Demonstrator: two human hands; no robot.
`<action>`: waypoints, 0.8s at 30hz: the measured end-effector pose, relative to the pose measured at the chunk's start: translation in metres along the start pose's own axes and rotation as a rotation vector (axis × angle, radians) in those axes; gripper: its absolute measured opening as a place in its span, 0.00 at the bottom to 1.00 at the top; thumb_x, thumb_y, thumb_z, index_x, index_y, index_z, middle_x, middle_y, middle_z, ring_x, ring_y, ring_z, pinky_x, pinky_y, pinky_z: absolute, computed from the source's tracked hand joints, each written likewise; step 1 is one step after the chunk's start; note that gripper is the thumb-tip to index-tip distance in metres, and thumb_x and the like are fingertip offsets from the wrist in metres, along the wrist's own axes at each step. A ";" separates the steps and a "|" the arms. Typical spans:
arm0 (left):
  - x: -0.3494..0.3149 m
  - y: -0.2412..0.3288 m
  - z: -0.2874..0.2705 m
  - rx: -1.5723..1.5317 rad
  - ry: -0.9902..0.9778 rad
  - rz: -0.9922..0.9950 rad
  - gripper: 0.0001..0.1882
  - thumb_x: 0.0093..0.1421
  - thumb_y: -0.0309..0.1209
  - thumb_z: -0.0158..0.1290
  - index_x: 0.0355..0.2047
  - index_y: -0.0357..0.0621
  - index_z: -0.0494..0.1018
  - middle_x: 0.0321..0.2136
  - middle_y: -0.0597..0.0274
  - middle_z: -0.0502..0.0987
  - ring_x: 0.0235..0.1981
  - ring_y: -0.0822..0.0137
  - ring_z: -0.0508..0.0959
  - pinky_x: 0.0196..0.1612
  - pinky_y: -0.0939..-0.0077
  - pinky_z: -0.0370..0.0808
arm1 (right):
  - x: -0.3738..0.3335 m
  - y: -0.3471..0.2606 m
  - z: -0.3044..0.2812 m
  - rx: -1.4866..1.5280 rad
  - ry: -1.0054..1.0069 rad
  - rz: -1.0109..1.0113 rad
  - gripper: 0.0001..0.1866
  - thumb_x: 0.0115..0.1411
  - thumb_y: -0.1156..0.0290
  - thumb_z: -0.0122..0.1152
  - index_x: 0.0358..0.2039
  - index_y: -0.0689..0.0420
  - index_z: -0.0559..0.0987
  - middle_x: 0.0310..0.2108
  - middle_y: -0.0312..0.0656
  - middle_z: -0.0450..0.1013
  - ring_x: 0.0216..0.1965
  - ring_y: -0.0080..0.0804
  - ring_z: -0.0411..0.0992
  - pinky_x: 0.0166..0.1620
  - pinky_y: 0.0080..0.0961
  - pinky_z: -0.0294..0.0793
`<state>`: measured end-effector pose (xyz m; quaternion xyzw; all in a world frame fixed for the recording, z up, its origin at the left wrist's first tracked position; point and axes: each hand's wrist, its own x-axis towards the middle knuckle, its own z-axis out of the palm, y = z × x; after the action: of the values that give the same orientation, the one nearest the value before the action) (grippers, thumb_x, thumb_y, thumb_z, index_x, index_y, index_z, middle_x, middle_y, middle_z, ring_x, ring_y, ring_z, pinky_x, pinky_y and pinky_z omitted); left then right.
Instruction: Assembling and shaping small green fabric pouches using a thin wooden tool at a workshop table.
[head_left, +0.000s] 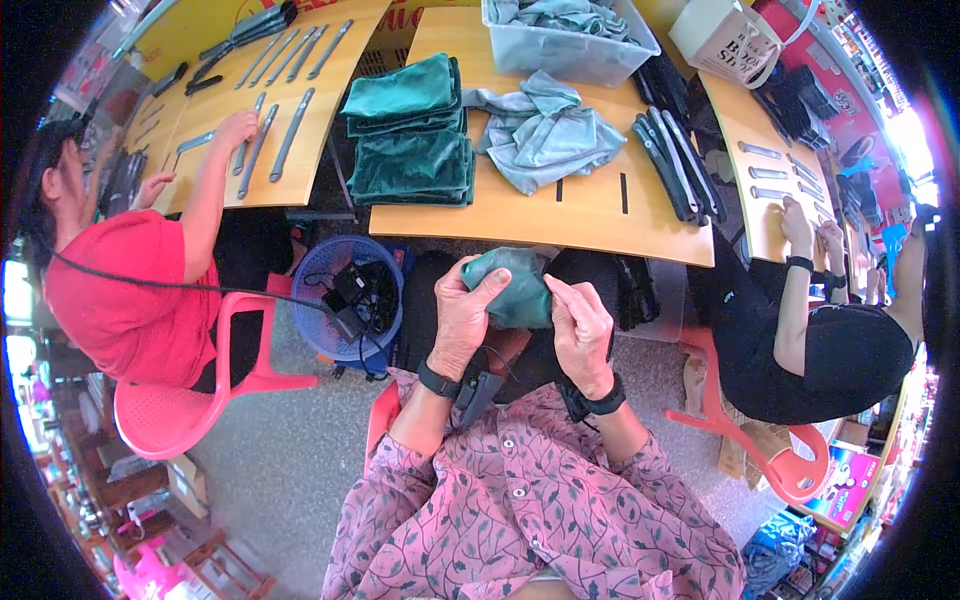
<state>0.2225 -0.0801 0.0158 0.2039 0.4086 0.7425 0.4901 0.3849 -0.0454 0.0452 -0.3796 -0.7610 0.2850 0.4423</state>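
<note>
Between both hands, over my lap and just before the table's near edge, is a piece of green velvet cloth [522, 292], bunched or folded. My left hand [466, 308] pinches its left side, thumb on top. The fingers of my right hand [580, 322] close on its right edge. On the table [430, 222] ahead, folded dark green velvet pieces [412, 165] lie in two stacks at the left. Right of them is a crumpled heap of paler grey-green cloth [545, 135]. Whether the held cloth is a sewn pouch I cannot tell.
A clear plastic bin [570, 52] of similar cloth stands at the table's back. Dark and grey straps [675, 165] lie at its right edge. A blue basket [322, 330] with black devices and cables sits on the floor at left. Co-workers in red [130, 290] and black [850, 360] sit either side.
</note>
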 end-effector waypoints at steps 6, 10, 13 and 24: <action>0.001 0.004 0.000 0.027 0.008 -0.007 0.13 0.55 0.22 0.64 0.41 0.40 0.77 0.36 0.67 0.80 0.37 0.76 0.77 0.45 0.78 0.74 | 0.004 -0.005 -0.001 0.000 -0.051 0.003 0.18 0.56 0.87 0.57 0.46 0.58 0.80 0.25 0.42 0.70 0.25 0.31 0.71 0.29 0.24 0.71; 0.001 0.009 0.006 0.044 0.028 0.032 0.16 0.54 0.21 0.64 0.44 0.39 0.76 0.39 0.65 0.79 0.40 0.75 0.77 0.47 0.78 0.74 | 0.001 -0.005 -0.001 0.048 -0.122 0.043 0.17 0.56 0.86 0.58 0.46 0.58 0.80 0.26 0.42 0.71 0.24 0.31 0.71 0.29 0.24 0.71; 0.001 0.010 0.004 0.077 -0.021 0.047 0.18 0.54 0.21 0.63 0.46 0.40 0.76 0.41 0.64 0.79 0.42 0.74 0.76 0.48 0.78 0.73 | 0.000 -0.003 -0.001 0.100 -0.129 0.183 0.16 0.55 0.86 0.60 0.44 0.59 0.81 0.26 0.42 0.72 0.25 0.30 0.71 0.29 0.23 0.71; -0.005 0.012 -0.003 0.079 -0.088 -0.033 0.27 0.54 0.20 0.64 0.54 0.41 0.71 0.45 0.65 0.77 0.45 0.75 0.75 0.50 0.80 0.72 | -0.007 0.002 0.000 0.166 -0.014 0.196 0.12 0.54 0.87 0.61 0.39 0.61 0.81 0.25 0.37 0.71 0.24 0.24 0.69 0.28 0.20 0.68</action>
<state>0.2156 -0.0881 0.0238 0.2488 0.4190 0.7080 0.5111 0.3881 -0.0499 0.0405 -0.4124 -0.6971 0.3915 0.4367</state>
